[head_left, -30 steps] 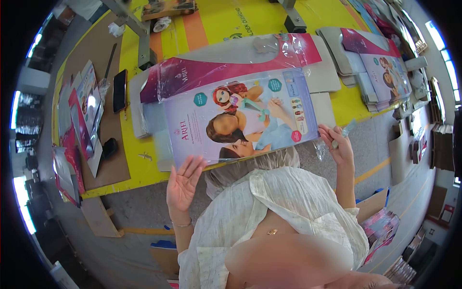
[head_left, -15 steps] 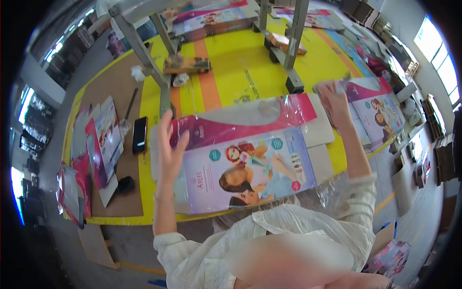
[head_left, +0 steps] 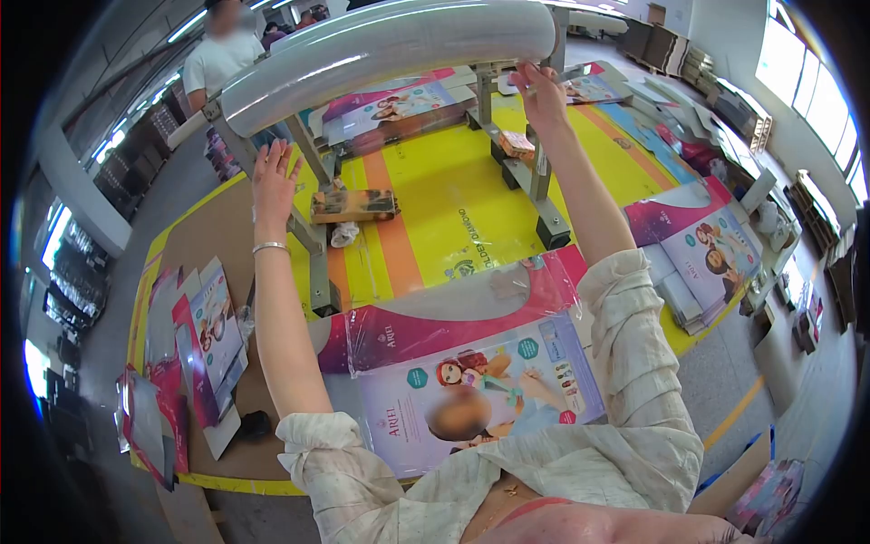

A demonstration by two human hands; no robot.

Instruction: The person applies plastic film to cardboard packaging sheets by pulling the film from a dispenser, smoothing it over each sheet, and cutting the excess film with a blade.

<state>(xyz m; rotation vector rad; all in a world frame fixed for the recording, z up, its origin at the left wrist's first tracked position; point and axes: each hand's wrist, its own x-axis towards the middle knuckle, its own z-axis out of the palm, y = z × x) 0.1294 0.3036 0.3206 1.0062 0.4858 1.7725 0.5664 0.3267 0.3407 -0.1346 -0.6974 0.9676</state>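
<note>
My left hand (head_left: 275,186) is raised below the left end of a roll of clear plastic film (head_left: 390,59), fingers stretched out and holding nothing. At the roll's right end, my right hand (head_left: 544,98) is lifted with its fingers closed around a thin, blade-like tool (head_left: 576,72), whose exact kind is too small to make out. Below my arms lies a flat printed doll carton (head_left: 399,426) with a pink band and a window area, shiny film over it. My sleeve and chest hide its lower edge.
A metal stand (head_left: 544,195) carries the roll over the yellow table (head_left: 444,190). A tape-wrapped block (head_left: 353,205) sits by its left foot. Printed cartons (head_left: 711,249) are stacked at right, more sheets (head_left: 213,326) at left. A person (head_left: 222,59) stands beyond the table.
Both hands have risen from beside the carton to the film roll, the right one carrying the thin tool. The view has tilted up, showing the roll; my left arm now covers the phone.
</note>
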